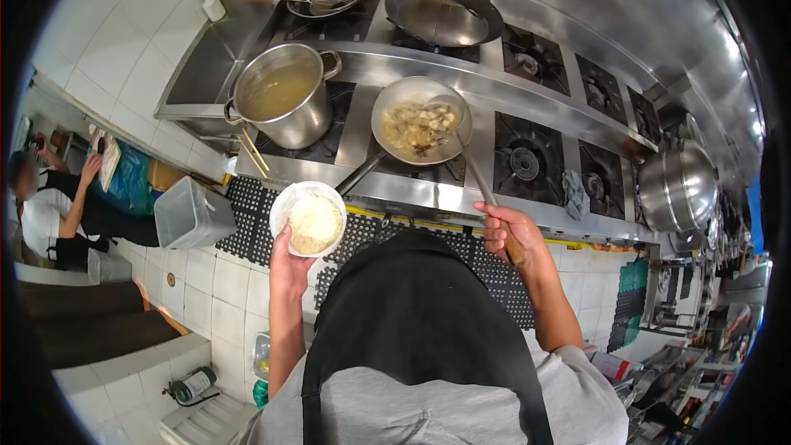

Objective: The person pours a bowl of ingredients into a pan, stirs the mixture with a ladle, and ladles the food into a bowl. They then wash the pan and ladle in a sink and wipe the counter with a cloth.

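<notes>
The right hand [512, 235] is closed around the brown wooden handle of a long-handled metal ladle [476, 166], its head down in the food. The left hand [290, 257] grips a round white bowl [278, 208] from below and the side, thumb at the rim; pale, grated-looking food [315, 221] fills much of it. The ladle's head rests among brown and cream pieces [420, 125] in a round metal frying pan [395, 151] on the front row of the stove. The pan's dark handle [362, 171] points toward the bowl. Beside the pan stands a tall silver two-handled pot [288, 111] of cloudy yellowish liquid [282, 86].
</notes>
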`<act>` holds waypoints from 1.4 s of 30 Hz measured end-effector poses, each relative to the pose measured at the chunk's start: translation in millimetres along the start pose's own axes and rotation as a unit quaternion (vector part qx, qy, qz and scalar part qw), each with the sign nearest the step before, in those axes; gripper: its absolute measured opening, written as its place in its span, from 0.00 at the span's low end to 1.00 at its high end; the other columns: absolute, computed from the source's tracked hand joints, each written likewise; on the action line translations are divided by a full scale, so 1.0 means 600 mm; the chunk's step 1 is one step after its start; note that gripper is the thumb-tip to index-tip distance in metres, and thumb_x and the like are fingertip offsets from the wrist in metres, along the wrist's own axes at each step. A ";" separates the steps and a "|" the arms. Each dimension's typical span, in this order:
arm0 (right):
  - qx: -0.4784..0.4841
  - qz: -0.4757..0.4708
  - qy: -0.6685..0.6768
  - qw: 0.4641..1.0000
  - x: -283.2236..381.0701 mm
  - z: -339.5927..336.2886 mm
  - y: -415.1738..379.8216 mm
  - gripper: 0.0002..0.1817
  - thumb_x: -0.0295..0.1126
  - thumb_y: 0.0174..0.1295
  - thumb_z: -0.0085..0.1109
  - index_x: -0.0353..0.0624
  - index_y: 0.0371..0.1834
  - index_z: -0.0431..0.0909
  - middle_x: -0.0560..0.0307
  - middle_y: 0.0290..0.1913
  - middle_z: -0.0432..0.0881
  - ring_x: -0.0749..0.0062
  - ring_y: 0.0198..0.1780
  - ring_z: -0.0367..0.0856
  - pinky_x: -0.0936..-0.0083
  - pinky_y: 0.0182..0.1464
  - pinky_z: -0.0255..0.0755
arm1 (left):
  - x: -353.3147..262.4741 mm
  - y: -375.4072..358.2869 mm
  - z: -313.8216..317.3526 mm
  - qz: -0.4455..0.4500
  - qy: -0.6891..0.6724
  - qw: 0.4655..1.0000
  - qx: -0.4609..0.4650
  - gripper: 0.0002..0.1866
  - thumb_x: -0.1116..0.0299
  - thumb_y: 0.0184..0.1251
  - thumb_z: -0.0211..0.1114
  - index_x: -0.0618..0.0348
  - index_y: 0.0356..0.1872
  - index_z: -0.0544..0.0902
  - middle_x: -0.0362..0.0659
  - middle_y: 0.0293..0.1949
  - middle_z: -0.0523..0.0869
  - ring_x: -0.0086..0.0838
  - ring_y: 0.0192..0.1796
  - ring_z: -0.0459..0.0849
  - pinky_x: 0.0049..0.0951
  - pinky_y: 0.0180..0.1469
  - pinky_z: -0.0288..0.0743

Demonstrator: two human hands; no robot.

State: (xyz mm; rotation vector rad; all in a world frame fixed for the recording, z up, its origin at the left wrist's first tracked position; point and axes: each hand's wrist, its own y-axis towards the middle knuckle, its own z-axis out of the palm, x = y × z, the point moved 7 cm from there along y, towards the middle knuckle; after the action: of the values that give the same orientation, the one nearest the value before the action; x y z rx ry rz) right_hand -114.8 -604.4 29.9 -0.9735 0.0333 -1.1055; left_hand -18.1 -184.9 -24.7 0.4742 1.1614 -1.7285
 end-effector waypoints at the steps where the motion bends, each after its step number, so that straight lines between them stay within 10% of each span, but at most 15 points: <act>1: -0.019 -0.025 -0.046 0.998 0.008 0.000 -0.005 0.15 0.33 0.76 0.59 0.38 0.60 0.76 0.67 0.27 0.73 0.84 0.20 0.67 0.82 0.22 0.63 | 0.001 0.001 0.002 0.000 -0.001 1.000 0.002 0.37 0.47 0.74 0.64 0.56 0.78 0.69 0.47 0.73 0.76 0.39 0.74 0.77 0.50 0.71 0.75; 14: -0.170 -0.178 -0.473 0.846 0.041 -0.070 0.067 0.21 0.31 0.69 0.55 0.36 0.64 0.74 0.63 0.23 0.72 0.77 0.15 0.68 0.75 0.17 0.64 | -0.008 0.005 0.024 0.029 0.044 0.999 0.013 0.36 0.49 0.75 0.64 0.52 0.77 0.66 0.45 0.65 0.82 0.32 0.65 0.84 0.41 0.57 0.85; 18: -0.124 -0.131 -0.432 0.884 0.011 -0.112 0.115 0.20 0.34 0.73 0.59 0.37 0.63 0.75 0.63 0.24 0.73 0.77 0.16 0.69 0.74 0.19 0.66 | -0.011 -0.005 0.029 0.016 0.048 0.998 0.027 0.36 0.49 0.76 0.63 0.49 0.79 0.64 0.46 0.67 0.81 0.33 0.65 0.84 0.40 0.58 0.85; 22: 0.035 0.040 -0.068 0.996 -0.037 -0.060 0.104 0.21 0.39 0.78 0.54 0.37 0.67 0.75 0.68 0.26 0.72 0.82 0.19 0.69 0.76 0.20 0.67 | -0.009 -0.013 0.021 0.020 0.041 0.999 0.011 0.37 0.48 0.76 0.64 0.49 0.79 0.63 0.46 0.67 0.80 0.34 0.66 0.83 0.41 0.59 0.84; 25: 0.132 0.145 0.177 0.964 -0.045 -0.034 0.084 0.22 0.40 0.81 0.48 0.35 0.67 0.75 0.68 0.28 0.72 0.83 0.21 0.70 0.76 0.22 0.69 | -0.003 -0.019 0.020 0.020 0.038 0.999 0.011 0.38 0.48 0.75 0.64 0.49 0.80 0.63 0.45 0.67 0.80 0.34 0.66 0.83 0.43 0.61 0.83; 42: 0.003 0.016 -0.041 0.999 0.001 -0.054 0.025 0.17 0.37 0.78 0.54 0.38 0.60 0.80 0.70 0.23 0.73 0.84 0.16 0.70 0.79 0.16 0.69 | 0.019 -0.018 0.029 0.028 0.043 0.998 0.023 0.39 0.47 0.75 0.63 0.49 0.81 0.62 0.44 0.69 0.79 0.33 0.68 0.81 0.41 0.60 0.83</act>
State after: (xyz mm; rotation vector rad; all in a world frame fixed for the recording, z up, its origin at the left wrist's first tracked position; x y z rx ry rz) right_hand -118.7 -624.1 0.7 -1.0079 -0.0210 -1.0352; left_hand -29.2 -204.6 -19.5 0.6077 1.1600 -1.7044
